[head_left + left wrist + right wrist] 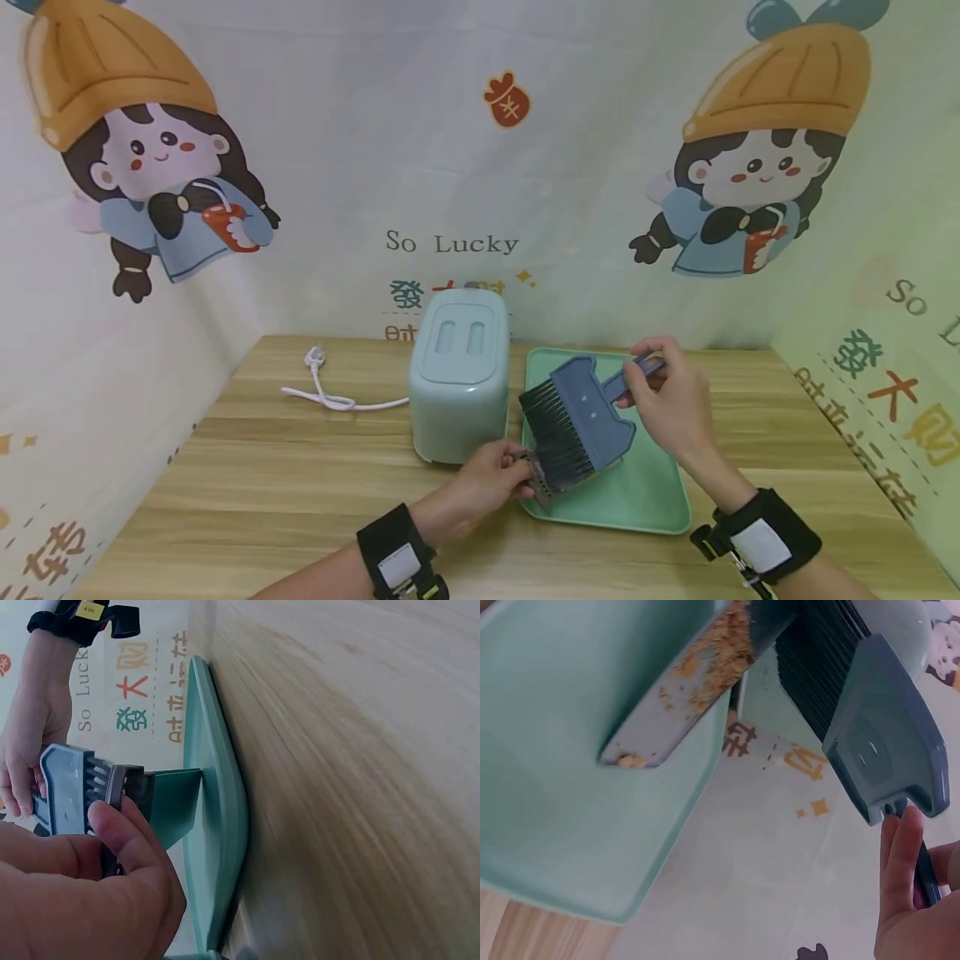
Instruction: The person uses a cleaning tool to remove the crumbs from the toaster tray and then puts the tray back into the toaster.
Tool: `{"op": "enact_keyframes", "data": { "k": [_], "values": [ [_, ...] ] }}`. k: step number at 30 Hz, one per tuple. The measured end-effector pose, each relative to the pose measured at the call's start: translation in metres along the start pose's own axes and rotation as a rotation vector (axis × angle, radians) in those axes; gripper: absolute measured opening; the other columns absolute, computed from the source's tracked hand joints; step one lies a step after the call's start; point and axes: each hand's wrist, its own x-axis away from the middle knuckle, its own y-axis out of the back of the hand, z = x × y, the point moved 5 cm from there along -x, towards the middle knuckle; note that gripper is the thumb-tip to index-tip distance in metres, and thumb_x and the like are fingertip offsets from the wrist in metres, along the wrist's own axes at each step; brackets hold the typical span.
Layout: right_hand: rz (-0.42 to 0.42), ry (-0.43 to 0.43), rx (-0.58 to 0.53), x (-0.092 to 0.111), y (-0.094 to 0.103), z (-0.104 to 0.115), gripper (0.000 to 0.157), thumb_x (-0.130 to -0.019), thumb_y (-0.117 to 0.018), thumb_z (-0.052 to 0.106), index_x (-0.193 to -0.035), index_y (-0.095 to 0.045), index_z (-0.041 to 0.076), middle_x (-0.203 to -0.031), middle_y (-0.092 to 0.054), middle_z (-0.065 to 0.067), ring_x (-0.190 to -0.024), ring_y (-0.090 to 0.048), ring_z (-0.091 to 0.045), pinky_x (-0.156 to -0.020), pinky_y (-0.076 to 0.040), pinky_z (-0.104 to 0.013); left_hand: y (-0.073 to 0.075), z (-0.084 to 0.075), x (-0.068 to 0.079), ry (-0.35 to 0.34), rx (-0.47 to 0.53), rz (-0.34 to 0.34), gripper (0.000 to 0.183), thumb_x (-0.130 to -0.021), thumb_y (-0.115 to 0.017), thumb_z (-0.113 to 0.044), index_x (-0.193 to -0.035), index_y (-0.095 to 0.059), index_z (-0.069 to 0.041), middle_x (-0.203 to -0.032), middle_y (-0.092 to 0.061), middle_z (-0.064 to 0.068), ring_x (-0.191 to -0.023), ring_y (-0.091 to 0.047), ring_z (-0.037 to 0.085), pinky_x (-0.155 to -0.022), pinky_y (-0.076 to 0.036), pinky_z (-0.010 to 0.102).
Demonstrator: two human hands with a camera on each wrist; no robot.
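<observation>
My right hand point(675, 408) grips the handle of a wide blue brush point(596, 417) with dark bristles, tilted down to the left. The fingers of my left hand point(483, 483) pinch one end of a thin metal crumb tray point(649, 731), which the brush mostly hides in the head view. Tan crumbs point(724, 660) lie along that crumb tray in the right wrist view. Its far end slants over a light green tray point(652, 504). In the left wrist view, the bristles reach the crumb tray close to my left fingertips.
A pale green toaster point(457, 417) stands left of the green tray, just beyond my left hand. Its white cord and plug point(330, 402) lie on the wooden table point(285, 492) to the left. A printed cloth point(337, 167) hangs behind and along the sides.
</observation>
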Motion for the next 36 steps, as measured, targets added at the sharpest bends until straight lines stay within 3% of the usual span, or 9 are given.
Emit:
{"op": "enact_keyframes", "data": {
  "k": [5, 8, 14, 19, 22, 26, 30, 36],
  "values": [
    [-0.021, 0.001, 0.037, 0.0, 0.012, 0.018, 0.018, -0.091, -0.059, -0.002, -0.107, -0.052, 0.002, -0.071, -0.064, -0.014, -0.051, -0.062, -0.011, -0.038, -0.047, -0.021, 0.002, 0.005, 0.0, 0.0, 0.007, 0.0, 0.022, -0.093, -0.052, -0.001, -0.113, -0.051, 0.007, -0.096, -0.058, 0.013, -0.077, -0.059, 0.015, -0.075, -0.053, 0.027],
    [-0.041, 0.0, -0.003, -0.004, 0.009, 0.028, 0.017, -0.091, -0.059, -0.002, -0.106, -0.052, 0.0, -0.071, -0.064, -0.016, -0.051, -0.063, -0.012, -0.037, -0.046, -0.021, 0.003, 0.004, 0.0, -0.009, 0.007, -0.005, 0.025, -0.093, -0.052, -0.001, -0.116, -0.05, 0.007, -0.093, -0.056, 0.011, -0.077, -0.06, 0.016, -0.075, -0.054, 0.028],
    [0.057, 0.021, -0.023, 0.002, -0.008, 0.001, 0.016, -0.092, -0.059, 0.002, -0.107, -0.052, 0.004, -0.073, -0.065, -0.011, -0.052, -0.063, -0.013, -0.039, -0.049, -0.023, 0.004, 0.005, 0.0, -0.013, 0.01, -0.005, 0.025, -0.093, -0.053, -0.001, -0.116, -0.05, 0.008, -0.093, -0.056, 0.011, -0.077, -0.06, 0.016, -0.074, -0.054, 0.025],
    [0.01, 0.0, 0.026, -0.001, 0.007, -0.009, 0.02, -0.091, -0.061, 0.002, -0.108, -0.052, 0.006, -0.074, -0.065, -0.01, -0.051, -0.063, -0.015, -0.038, -0.048, -0.021, 0.005, 0.01, -0.001, 0.004, 0.005, -0.001, 0.026, -0.092, -0.052, -0.001, -0.116, -0.051, 0.008, -0.098, -0.06, 0.014, -0.079, -0.06, 0.016, -0.073, -0.054, 0.025],
    [0.004, -0.006, -0.056, -0.005, 0.009, -0.005, 0.022, -0.092, -0.061, 0.003, -0.111, -0.051, 0.005, -0.075, -0.065, -0.013, -0.053, -0.064, -0.02, -0.042, -0.051, -0.023, 0.006, 0.008, 0.0, 0.002, 0.004, -0.003, 0.027, -0.092, -0.052, -0.002, -0.118, -0.05, 0.007, -0.098, -0.059, 0.014, -0.079, -0.06, 0.016, -0.074, -0.054, 0.026],
    [0.087, -0.033, -0.129, -0.001, -0.003, -0.003, 0.021, -0.094, -0.059, 0.005, -0.112, -0.049, 0.005, -0.076, -0.065, -0.014, -0.055, -0.065, -0.02, -0.044, -0.054, -0.027, 0.006, 0.004, 0.0, 0.006, 0.003, -0.009, 0.03, -0.094, -0.052, -0.004, -0.12, -0.047, 0.008, -0.095, -0.054, 0.012, -0.078, -0.061, 0.016, -0.076, -0.054, 0.027],
    [0.101, -0.049, -0.032, 0.003, -0.005, -0.008, 0.018, -0.093, -0.06, 0.004, -0.108, -0.051, 0.006, -0.072, -0.065, -0.01, -0.052, -0.063, -0.015, -0.038, -0.049, -0.027, 0.006, 0.004, -0.001, -0.002, 0.012, -0.005, 0.029, -0.093, -0.051, -0.002, -0.119, -0.047, 0.009, -0.095, -0.056, 0.013, -0.078, -0.06, 0.016, -0.075, -0.054, 0.027],
    [0.014, -0.068, 0.071, -0.003, 0.011, -0.01, 0.019, -0.093, -0.06, 0.006, -0.109, -0.052, 0.009, -0.071, -0.065, -0.009, -0.05, -0.061, -0.009, -0.036, -0.046, -0.023, 0.006, 0.006, -0.001, 0.002, 0.013, -0.004, 0.026, -0.092, -0.051, -0.001, -0.117, -0.051, 0.008, -0.098, -0.059, 0.014, -0.079, -0.06, 0.016, -0.073, -0.054, 0.025]
  ]
}}
